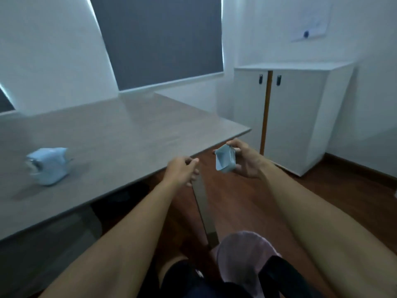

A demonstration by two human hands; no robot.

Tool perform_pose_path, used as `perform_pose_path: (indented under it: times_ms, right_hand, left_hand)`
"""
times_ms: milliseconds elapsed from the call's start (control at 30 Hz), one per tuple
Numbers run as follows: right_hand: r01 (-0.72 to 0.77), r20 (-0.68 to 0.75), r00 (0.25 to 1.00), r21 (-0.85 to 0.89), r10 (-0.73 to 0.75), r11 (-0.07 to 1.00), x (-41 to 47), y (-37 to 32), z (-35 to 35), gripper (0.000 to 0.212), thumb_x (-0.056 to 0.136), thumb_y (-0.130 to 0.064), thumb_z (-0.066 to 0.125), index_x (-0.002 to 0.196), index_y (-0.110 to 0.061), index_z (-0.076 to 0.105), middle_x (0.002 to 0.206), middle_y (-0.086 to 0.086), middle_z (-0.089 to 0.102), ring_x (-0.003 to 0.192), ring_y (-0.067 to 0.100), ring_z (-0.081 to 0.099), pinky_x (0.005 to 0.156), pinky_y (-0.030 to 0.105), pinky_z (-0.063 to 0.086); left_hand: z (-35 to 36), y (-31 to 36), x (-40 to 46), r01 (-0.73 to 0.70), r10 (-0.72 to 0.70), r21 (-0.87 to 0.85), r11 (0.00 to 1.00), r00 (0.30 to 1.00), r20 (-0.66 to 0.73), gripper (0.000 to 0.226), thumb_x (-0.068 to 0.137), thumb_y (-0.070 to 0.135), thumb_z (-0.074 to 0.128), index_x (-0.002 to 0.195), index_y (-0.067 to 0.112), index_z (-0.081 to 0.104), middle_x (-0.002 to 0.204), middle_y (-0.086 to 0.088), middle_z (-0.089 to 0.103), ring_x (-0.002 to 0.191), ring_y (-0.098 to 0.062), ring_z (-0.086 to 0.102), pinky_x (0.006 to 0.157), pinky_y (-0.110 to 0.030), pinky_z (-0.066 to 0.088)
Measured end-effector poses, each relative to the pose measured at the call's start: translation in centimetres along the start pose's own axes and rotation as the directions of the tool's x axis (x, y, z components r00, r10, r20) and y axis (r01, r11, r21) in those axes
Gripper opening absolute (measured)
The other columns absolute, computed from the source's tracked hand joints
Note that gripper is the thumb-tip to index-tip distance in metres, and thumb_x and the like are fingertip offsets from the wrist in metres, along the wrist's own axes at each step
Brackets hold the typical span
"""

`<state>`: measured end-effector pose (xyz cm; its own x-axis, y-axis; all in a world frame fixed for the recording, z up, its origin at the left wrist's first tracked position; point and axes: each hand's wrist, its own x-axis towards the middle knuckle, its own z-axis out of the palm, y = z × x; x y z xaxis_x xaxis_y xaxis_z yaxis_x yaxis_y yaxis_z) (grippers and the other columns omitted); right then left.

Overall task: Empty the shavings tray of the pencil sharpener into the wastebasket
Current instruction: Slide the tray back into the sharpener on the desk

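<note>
A pale blue pencil sharpener [49, 165] sits on the grey table [120, 134] at the left, blurred. My right hand [247, 161] holds a small translucent blue shavings tray [224, 160] just past the table's right edge, above the wooden floor. My left hand [181, 173] hovers beside it at the table's edge, fingers curled loosely, nothing seen in it. No wastebasket is in view.
A white two-door cabinet [300, 117] stands against the right wall. Dark wooden floor [236, 201] lies below my hands. A grey table leg [204, 214] runs down under the left hand. My pink slipper [242, 254] shows at the bottom.
</note>
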<state>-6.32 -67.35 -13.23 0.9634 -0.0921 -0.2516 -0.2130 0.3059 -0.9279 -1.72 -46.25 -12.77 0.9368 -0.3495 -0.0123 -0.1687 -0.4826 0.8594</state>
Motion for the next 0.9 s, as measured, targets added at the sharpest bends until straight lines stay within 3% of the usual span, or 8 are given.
perform_pose_path:
  times_ms: [67,167,233,300,367,600,700,900]
  right_hand:
    - [0.023,0.052,0.998,-0.016,-0.022,1.0,0.6,-2.4,2.9,0.064,0.075,-0.042,0.062,0.122,0.001,0.065,0.095,0.011,0.059,0.065,0.016,0.059,0.045,0.023,0.052]
    - [0.063,0.182,0.981,-0.016,-0.059,0.998,1.6,-4.8,6.6,0.067,0.061,-0.048,0.072,0.109,-0.001,0.074,0.086,0.009,0.054,0.06,0.017,0.045,0.034,0.019,0.037]
    - [0.098,0.228,0.969,0.007,-0.097,0.995,2.2,-6.1,10.1,0.061,0.068,-0.046,0.067,0.106,0.001,0.072,0.088,0.01,0.057,0.065,0.018,0.048,0.041,0.021,0.043]
    - [0.127,0.239,0.962,0.033,-0.131,0.991,2.9,-6.8,13.9,0.054,0.077,-0.042,0.06,0.107,0.001,0.07,0.095,0.011,0.062,0.073,0.02,0.058,0.062,0.028,0.054]
    - [0.136,0.25,0.958,0.045,-0.143,0.99,3.8,-7.0,17.3,0.048,0.078,-0.04,0.06,0.104,0.0,0.07,0.107,0.013,0.063,0.084,0.023,0.061,0.079,0.036,0.054]
    - [0.118,0.349,0.93,0.013,-0.115,0.993,6.4,-5.9,27.7,0.037,0.087,-0.034,0.058,0.101,-0.002,0.067,0.094,0.011,0.061,0.085,0.024,0.061,0.069,0.032,0.06]
    - [0.104,0.356,0.929,0.005,-0.099,0.995,8.1,-5.0,31.2,0.037,0.088,-0.033,0.06,0.107,-0.002,0.063,0.092,0.011,0.059,0.08,0.023,0.063,0.062,0.03,0.059]
    - [0.078,0.32,0.944,0.028,-0.083,0.997,12.0,-2.5,35.4,0.034,0.08,-0.025,0.072,0.103,-0.002,0.063,0.088,0.013,0.063,0.074,0.025,0.07,0.066,0.035,0.059]
  left_hand:
    - [-3.9,1.6,-0.7,-0.022,0.022,-0.022,1.0,1.0,-0.005,0.023,0.096,0.028,0.052,0.094,0.009,0.065,0.078,-0.008,0.069,0.06,-0.02,0.063,0.053,-0.032,0.055]
    - [-8.4,3.3,-1.9,-0.056,0.053,-0.028,0.998,0.996,-0.072,0.026,0.097,0.028,0.05,0.099,0.006,0.064,0.078,-0.009,0.067,0.058,-0.02,0.061,0.049,-0.03,0.054]
    - [-12.1,3.9,-2.8,-0.066,0.064,-0.003,0.998,0.986,-0.152,0.028,0.097,0.028,0.05,0.101,0.005,0.064,0.081,-0.01,0.068,0.062,-0.021,0.062,0.05,-0.031,0.056]
    - [-15.6,3.7,-3.2,-0.058,0.059,0.013,0.998,0.973,-0.225,0.027,0.097,0.028,0.051,0.101,0.005,0.064,0.085,-0.012,0.07,0.066,-0.023,0.065,0.054,-0.035,0.059]
    - [-18.7,3.0,-3.6,-0.043,0.047,0.02,0.999,0.957,-0.285,0.026,0.096,0.028,0.053,0.098,0.005,0.065,0.088,-0.013,0.071,0.07,-0.025,0.066,0.059,-0.039,0.06]
    - [-26.9,-2.0,-4.7,0.075,0.002,0.112,0.991,0.825,-0.565,0.023,0.086,0.036,0.061,0.094,0.016,0.068,0.097,-0.009,0.072,0.085,-0.028,0.07,0.063,-0.04,0.062]
    - [-29.5,-5.1,-5.1,0.162,0.001,0.181,0.97,0.742,-0.67,0.035,0.082,0.042,0.064,0.107,0.016,0.068,0.106,-0.005,0.072,0.096,-0.027,0.067,0.082,-0.036,0.054]
    - [-31.7,-10.3,-4.5,0.28,-0.095,0.12,0.953,0.649,-0.755,0.064,0.074,0.045,0.075,0.127,0.013,0.057,0.129,-0.01,0.057,0.114,-0.028,0.059,0.093,-0.035,0.045]
